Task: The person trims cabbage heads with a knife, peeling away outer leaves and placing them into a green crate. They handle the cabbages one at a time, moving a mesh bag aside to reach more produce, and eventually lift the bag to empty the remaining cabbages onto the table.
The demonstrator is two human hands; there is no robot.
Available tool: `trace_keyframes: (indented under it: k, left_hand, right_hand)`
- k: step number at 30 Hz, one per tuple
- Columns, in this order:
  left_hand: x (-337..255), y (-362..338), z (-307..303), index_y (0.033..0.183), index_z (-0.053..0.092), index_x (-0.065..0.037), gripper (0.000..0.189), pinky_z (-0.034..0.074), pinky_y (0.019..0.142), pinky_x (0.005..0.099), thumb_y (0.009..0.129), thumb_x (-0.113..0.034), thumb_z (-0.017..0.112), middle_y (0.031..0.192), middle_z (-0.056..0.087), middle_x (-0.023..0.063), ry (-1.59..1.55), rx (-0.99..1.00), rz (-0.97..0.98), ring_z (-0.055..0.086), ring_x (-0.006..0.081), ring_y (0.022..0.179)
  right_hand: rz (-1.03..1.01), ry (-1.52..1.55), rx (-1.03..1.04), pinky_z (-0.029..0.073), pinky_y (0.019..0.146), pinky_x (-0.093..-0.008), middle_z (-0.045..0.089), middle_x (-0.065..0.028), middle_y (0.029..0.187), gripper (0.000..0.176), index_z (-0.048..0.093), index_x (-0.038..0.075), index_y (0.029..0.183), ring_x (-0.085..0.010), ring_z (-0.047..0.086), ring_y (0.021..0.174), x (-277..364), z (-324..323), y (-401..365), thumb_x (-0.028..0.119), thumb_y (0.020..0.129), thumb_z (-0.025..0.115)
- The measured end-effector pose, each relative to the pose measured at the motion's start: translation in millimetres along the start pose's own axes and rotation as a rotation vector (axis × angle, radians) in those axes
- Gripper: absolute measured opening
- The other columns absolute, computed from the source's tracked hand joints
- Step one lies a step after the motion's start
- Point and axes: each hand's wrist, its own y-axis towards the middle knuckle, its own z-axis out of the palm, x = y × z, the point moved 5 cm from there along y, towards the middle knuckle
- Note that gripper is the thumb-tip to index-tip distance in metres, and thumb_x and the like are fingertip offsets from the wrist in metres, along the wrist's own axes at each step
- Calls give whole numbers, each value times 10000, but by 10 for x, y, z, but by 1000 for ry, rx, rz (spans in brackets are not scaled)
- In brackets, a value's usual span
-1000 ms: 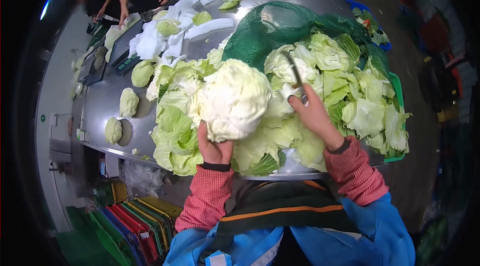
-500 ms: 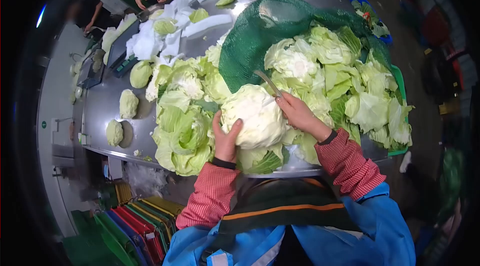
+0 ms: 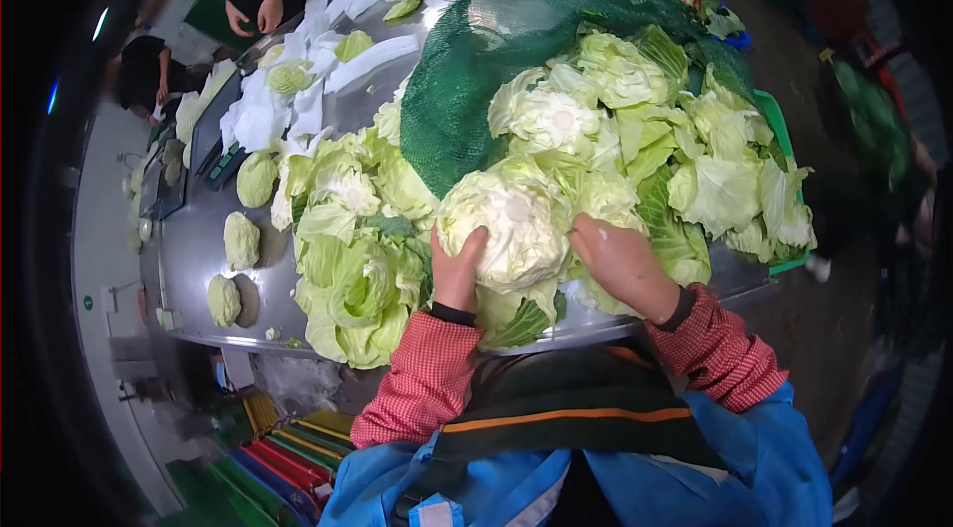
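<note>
A pale cabbage [image 3: 511,224] sits before me at the table's near edge, its cut stem end turned up. My left hand [image 3: 459,267] grips its left side, the thumb laid over the top and the other fingers mostly hidden. Just off the cabbage's right side, my right hand [image 3: 623,264] is closed round the knife; its blade now hardly shows. Loose green cabbage leaves [image 3: 357,279] heap up on the left. Beyond the right hand lies another pile of leaves and a white-stemmed cabbage [image 3: 561,120].
Green netting [image 3: 452,80] drapes behind the cabbage. Three trimmed cabbages [image 3: 240,239] stand in a row at left on the metal table [image 3: 288,294]. White foam wraps [image 3: 263,110] lie farther back. Across the table, another person's hands [image 3: 256,16] show. A green crate [image 3: 777,130] edges the right pile.
The cabbage has been turned so its stem end faces up more. My right hand has rotated and drawn slightly right, hiding the knife blade. The whole view has shifted a little.
</note>
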Motion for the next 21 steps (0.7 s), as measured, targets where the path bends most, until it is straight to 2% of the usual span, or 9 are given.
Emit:
trace_keyframes:
  k: [3, 6, 9, 12, 15, 18, 21]
  left_hand:
    - [23, -16, -16, 1409, 343, 11, 696, 493, 921, 337, 823, -59, 712, 1241, 562, 156, 41, -35, 33, 587, 234, 1075]
    - [83, 10, -74, 1392, 365, 26, 679, 482, 920, 332, 819, -76, 714, 1238, 562, 154, 101, -110, 57, 583, 228, 1065]
    - [148, -13, -121, 1378, 382, 36, 668, 472, 923, 329, 813, -88, 718, 1232, 565, 153, 140, -198, 84, 581, 224, 1052]
    - [128, 4, -116, 1378, 383, 35, 674, 466, 932, 330, 811, -100, 720, 1234, 564, 154, 99, -158, 69, 581, 227, 1052]
    - [112, -18, -104, 1388, 369, 34, 690, 459, 944, 328, 812, -103, 724, 1247, 557, 154, 95, -126, 80, 574, 229, 1071]
    - [151, -65, -168, 1406, 339, 33, 730, 455, 959, 332, 807, -98, 734, 1264, 543, 162, 115, -125, 112, 561, 232, 1099]
    - [148, -141, -104, 1423, 311, 26, 770, 449, 975, 336, 799, -95, 746, 1274, 531, 172, 150, -127, 137, 549, 235, 1123]
  right_hand:
    - [-35, -43, 70, 493, 546, -459, 611, -176, 660, 155, 514, 37, 916, -361, 624, 611, -37, 219, 17, 189, 926, 538]
    - [41, -20, 97, 479, 551, -491, 603, -198, 657, 196, 494, 24, 868, -382, 620, 625, -49, 315, -57, 201, 940, 538]
    - [0, -143, -60, 496, 500, -408, 606, -170, 631, 126, 512, 47, 882, -320, 642, 609, -84, 319, -258, 164, 928, 523]
    - [195, -72, 4, 496, 524, -443, 620, -188, 659, 183, 520, 38, 895, -350, 646, 632, -283, 324, -261, 211, 955, 508]
    - [363, 445, 94, 489, 550, -486, 631, -216, 691, 253, 531, 29, 933, -385, 642, 655, -481, 495, -189, 278, 969, 510]
    - [367, 346, -124, 480, 573, -519, 640, -246, 739, 292, 530, 24, 979, -414, 639, 675, -575, 272, -68, 315, 971, 508]
    - [211, 147, -40, 491, 553, -485, 625, -236, 712, 260, 531, 40, 1000, -390, 640, 649, -173, 84, 136, 295, 949, 533]
